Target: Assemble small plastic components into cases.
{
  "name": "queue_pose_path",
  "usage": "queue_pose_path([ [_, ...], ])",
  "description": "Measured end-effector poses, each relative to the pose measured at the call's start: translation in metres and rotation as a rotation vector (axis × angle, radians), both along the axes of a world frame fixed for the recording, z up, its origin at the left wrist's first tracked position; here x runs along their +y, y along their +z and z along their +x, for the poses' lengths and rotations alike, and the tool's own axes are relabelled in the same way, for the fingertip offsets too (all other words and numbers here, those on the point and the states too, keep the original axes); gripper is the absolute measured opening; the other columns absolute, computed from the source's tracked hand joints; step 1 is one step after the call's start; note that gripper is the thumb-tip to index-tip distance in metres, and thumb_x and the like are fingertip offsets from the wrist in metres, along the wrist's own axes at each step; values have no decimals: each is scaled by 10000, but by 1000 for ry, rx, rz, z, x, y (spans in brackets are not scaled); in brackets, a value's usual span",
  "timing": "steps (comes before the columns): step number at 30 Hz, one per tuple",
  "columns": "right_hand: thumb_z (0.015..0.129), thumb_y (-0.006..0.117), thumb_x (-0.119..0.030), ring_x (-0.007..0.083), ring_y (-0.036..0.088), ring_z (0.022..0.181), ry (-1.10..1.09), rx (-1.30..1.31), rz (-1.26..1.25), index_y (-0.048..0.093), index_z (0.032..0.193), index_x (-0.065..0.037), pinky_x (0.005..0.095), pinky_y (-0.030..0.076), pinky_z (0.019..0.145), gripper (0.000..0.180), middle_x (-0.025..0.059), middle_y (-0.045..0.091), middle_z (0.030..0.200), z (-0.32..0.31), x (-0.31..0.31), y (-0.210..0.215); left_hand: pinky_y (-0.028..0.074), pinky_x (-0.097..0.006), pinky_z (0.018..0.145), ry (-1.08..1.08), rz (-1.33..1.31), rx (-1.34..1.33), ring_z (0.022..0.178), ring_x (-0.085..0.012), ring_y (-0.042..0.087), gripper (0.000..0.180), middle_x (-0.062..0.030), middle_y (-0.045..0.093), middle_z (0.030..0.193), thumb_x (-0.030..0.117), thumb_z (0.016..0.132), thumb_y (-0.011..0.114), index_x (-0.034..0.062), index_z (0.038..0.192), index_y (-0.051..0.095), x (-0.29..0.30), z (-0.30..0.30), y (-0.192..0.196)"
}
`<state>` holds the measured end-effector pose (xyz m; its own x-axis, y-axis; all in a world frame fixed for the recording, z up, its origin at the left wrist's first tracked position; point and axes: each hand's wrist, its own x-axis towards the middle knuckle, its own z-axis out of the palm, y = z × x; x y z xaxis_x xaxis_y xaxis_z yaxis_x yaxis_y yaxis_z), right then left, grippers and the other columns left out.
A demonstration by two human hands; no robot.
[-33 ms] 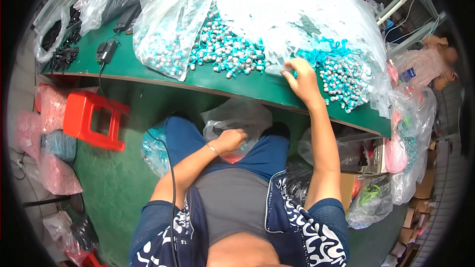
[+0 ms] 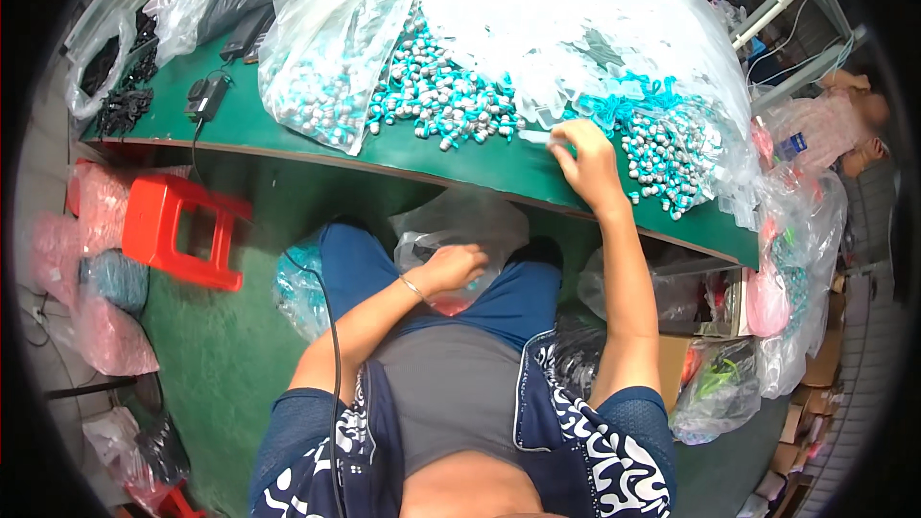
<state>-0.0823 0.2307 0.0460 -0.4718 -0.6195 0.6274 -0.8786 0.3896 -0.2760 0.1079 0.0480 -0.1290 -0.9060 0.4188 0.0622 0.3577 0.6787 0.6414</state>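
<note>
Green covers both the floor and the long worktable in this cluttered workshop, and the table's edge bows across the view from the upper left to the right. Large clear plastic bags are heaped over its far side, and a loose spread of small teal-and-silver parts spills out from under them toward the near edge. More of the same parts fill a clear bag to the left of the spread.

The right hand reaches up onto the table at the right end of the spread, its fingers curled together and pinching what looks like one small pale piece, though it is too small to tell for sure. The left hand rests low in the person's lap, fingers loosely curled on the mouth of a clear plastic bag that sits between the knees; something pinkish shows inside it. A thin bracelet circles that wrist.

At the table's left end lie a black power adapter with its cord and a bag of black parts. A red plastic stool stands on the floor below, with pink bags beside it. Another person sits at the far right.
</note>
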Motion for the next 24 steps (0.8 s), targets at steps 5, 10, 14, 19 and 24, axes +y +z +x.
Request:
queue_pose_path([
  [5,715,743,-34,273,620,876,-41,53,80,646,871,-76,389,479,743,188,60,644,905,40,11,-7,525,-424,694,90,222,362,797,-342,633,161,-127,611,855,131,822,696,62,961,653,-1,-30,121],
  [10,719,759,-76,261,612,873,-73,82,54,663,901,-93,383,467,730,206,58,633,903,51,15,-17,496,-412,714,428,4,675,835,-296,605,197,-85,604,887,52,779,685,63,971,647,-12,-83,151],
  [14,735,762,-112,242,596,845,-70,154,49,669,906,-99,390,429,773,195,42,621,883,53,18,-14,447,-400,733,544,-220,773,856,-255,584,185,-55,602,891,69,776,623,92,954,670,-11,-115,147],
  [19,731,776,-155,233,572,822,-206,210,119,648,1005,-104,399,383,816,307,38,610,849,63,11,-4,425,-395,754,583,-317,757,889,-234,579,148,-32,608,912,94,777,601,112,909,664,-5,-124,144],
  [24,751,780,-184,247,597,792,-288,39,151,611,1111,-81,408,421,759,411,59,627,830,57,-12,-3,425,-393,750,552,-291,796,877,-236,582,145,-37,619,883,102,779,607,119,913,658,-6,-127,139],
])
